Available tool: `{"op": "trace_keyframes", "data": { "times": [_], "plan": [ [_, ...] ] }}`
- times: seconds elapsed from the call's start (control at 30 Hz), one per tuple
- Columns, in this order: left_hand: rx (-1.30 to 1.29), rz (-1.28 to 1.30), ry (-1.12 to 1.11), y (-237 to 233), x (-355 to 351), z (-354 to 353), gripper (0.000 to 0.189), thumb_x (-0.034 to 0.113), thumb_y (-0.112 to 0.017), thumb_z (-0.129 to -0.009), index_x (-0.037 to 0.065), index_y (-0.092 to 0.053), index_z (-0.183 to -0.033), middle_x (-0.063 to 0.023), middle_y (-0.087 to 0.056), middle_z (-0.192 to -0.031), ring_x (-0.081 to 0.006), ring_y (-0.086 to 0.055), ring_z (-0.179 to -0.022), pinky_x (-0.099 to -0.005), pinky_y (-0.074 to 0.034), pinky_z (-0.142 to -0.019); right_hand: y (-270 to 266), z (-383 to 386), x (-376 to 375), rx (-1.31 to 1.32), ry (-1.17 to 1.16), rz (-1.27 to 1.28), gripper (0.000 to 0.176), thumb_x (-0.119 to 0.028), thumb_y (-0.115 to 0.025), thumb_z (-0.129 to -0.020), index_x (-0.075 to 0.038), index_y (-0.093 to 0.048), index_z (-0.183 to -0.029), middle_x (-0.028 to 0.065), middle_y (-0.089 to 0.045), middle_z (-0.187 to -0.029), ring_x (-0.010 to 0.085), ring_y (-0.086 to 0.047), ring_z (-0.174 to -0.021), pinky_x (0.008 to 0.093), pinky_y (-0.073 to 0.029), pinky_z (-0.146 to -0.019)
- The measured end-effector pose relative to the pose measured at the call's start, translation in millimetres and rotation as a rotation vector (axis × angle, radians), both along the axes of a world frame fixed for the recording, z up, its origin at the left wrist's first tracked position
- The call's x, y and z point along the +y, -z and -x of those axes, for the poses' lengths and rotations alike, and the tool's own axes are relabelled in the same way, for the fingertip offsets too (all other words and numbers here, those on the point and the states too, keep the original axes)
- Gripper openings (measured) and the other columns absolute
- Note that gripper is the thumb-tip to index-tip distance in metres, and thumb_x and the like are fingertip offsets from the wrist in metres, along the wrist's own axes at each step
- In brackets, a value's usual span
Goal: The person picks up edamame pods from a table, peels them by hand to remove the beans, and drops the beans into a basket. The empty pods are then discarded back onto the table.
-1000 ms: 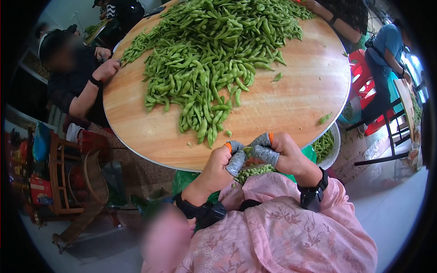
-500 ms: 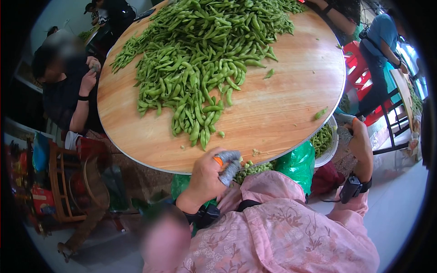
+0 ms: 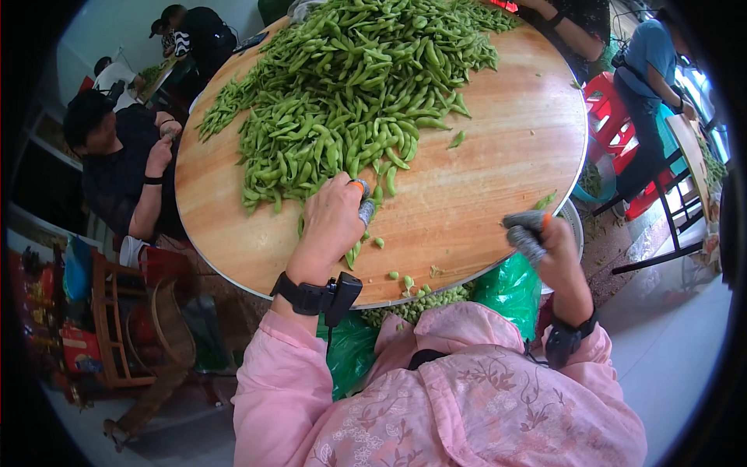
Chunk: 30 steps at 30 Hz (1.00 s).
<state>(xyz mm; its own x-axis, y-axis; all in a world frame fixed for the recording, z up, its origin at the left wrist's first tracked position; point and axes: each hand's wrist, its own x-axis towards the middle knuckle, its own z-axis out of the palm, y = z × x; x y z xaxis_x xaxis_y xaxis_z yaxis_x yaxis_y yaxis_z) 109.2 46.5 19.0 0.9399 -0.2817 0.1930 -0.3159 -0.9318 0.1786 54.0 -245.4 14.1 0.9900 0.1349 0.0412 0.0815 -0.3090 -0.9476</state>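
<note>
We look down first at a green bag (image 3: 510, 292) below the near edge of the worktop (image 3: 482, 187), with shelled beans (image 3: 436, 300) beside it, just under that edge. A few loose beans (image 3: 408, 282) lie near the worktop's rim. Our right hand (image 3: 556, 243) is over the worktop's near right edge, fingers bent; we cannot tell whether they pinch anything. Our left hand (image 3: 333, 214) reaches over the worktop to the near end of the pod pile (image 3: 366, 86), fingers curled down; whether they grip a pod we cannot tell. The pile spreads to the worktop's far side. A co-worker (image 3: 117, 179) sits left of the worktop.
</note>
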Motion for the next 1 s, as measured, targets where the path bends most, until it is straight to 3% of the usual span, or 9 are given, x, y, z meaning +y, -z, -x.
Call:
{"op": "trace_keyframes", "data": {
  "times": [0.2,0.27,0.33,0.37,0.47,0.57,0.7,0.83,1.0],
  "plan": [
    [-0.170,-0.042,-0.041,7.5,-1.2,9.5,0.016,0.018,-0.059,-0.073,0.005,-0.058,-0.081,-0.0140,-0.055,-0.069,-0.0322,-0.054,-0.064,-0.0407,-0.043,-0.056,0.7,-7.5,59.6,0.088,-0.236,-0.195,0.027,-0.013,-0.056,-0.081,0.005,-0.055,-0.102,0.0039,-0.060,-0.080,0.0082,-0.051,-0.072,0.0225,-0.043,-0.065],
    [-0.226,0.147,-0.037,-0.6,-9.4,22.4,0.014,0.012,-0.061,-0.072,0.004,-0.057,-0.082,-0.0139,-0.056,-0.069,-0.0301,-0.056,-0.060,-0.0361,-0.045,-0.054,1.6,-13.9,71.1,0.154,-0.284,-0.314,0.027,-0.014,-0.056,-0.082,0.004,-0.056,-0.102,0.0034,-0.059,-0.080,0.0080,-0.051,-0.071,0.0224,-0.043,-0.063],
    [-0.099,0.518,0.055,-10.0,-23.0,41.2,0.011,0.005,-0.061,-0.072,0.001,-0.055,-0.081,-0.0112,-0.058,-0.070,-0.0206,-0.058,-0.062,-0.0289,-0.046,-0.056,0.5,-18.5,79.3,0.342,-0.338,-0.495,0.026,-0.018,-0.056,-0.082,0.002,-0.058,-0.097,0.0017,-0.059,-0.075,0.0068,-0.050,-0.065,0.0205,-0.041,-0.060],
    [-0.110,0.512,0.045,-8.8,-27.5,48.9,0.011,0.005,-0.061,-0.072,0.001,-0.055,-0.081,-0.0112,-0.058,-0.070,-0.0206,-0.058,-0.062,-0.0289,-0.046,-0.056,0.0,-20.5,81.4,0.336,-0.354,-0.496,0.026,-0.018,-0.056,-0.082,0.002,-0.058,-0.097,0.0017,-0.059,-0.075,0.0068,-0.050,-0.065,0.0205,-0.041,-0.060],
    [0.264,1.082,0.074,9.8,-34.2,68.9,0.017,0.000,-0.056,-0.078,-0.003,-0.048,-0.094,-0.0061,-0.056,-0.082,-0.0100,-0.055,-0.078,-0.0224,-0.045,-0.066,-1.7,-19.0,84.6,0.423,-0.442,-0.566,0.023,-0.019,-0.058,-0.081,0.002,-0.059,-0.091,0.0013,-0.059,-0.074,0.0057,-0.050,-0.064,0.0188,-0.041,-0.059],
    [0.426,1.217,0.047,6.2,-33.9,77.3,0.023,-0.003,-0.053,-0.079,-0.003,-0.044,-0.100,-0.0069,-0.056,-0.086,-0.0120,-0.055,-0.082,-0.0221,-0.044,-0.071,-2.0,-10.1,82.0,0.340,-0.403,-0.558,0.018,-0.016,-0.058,-0.080,0.001,-0.060,-0.086,0.0004,-0.059,-0.073,0.0048,-0.050,-0.064,0.0179,-0.040,-0.058],
    [0.899,1.545,0.066,-8.1,-29.9,84.6,0.018,0.009,-0.044,-0.087,0.002,-0.046,-0.103,-0.0002,-0.051,-0.073,-0.0030,-0.044,-0.063,-0.0155,-0.035,-0.055,0.3,-7.8,80.0,0.303,-0.408,-0.582,0.011,-0.007,-0.057,-0.080,0.003,-0.059,-0.085,0.0010,-0.060,-0.077,0.0057,-0.052,-0.069,0.0200,-0.043,-0.062],
    [0.910,1.333,0.115,-9.5,-24.6,87.8,0.012,0.009,-0.042,-0.088,0.001,-0.051,-0.090,0.0017,-0.048,-0.072,-0.0049,-0.042,-0.063,-0.0182,-0.036,-0.058,0.3,-5.2,78.1,0.267,-0.395,-0.566,0.014,-0.008,-0.058,-0.080,0.004,-0.059,-0.088,0.0036,-0.061,-0.078,0.0077,-0.054,-0.070,0.0214,-0.044,-0.063],
    [1.031,1.468,0.039,-7.9,-26.8,89.6,0.012,0.010,-0.044,-0.087,0.000,-0.052,-0.086,0.0030,-0.048,-0.068,-0.0047,-0.042,-0.062,-0.0182,-0.035,-0.058,-0.7,-3.8,79.8,0.260,-0.423,-0.621,0.016,-0.008,-0.058,-0.080,0.004,-0.059,-0.091,0.0049,-0.061,-0.078,0.0085,-0.056,-0.072,0.0215,-0.045,-0.065]
  ]
}}
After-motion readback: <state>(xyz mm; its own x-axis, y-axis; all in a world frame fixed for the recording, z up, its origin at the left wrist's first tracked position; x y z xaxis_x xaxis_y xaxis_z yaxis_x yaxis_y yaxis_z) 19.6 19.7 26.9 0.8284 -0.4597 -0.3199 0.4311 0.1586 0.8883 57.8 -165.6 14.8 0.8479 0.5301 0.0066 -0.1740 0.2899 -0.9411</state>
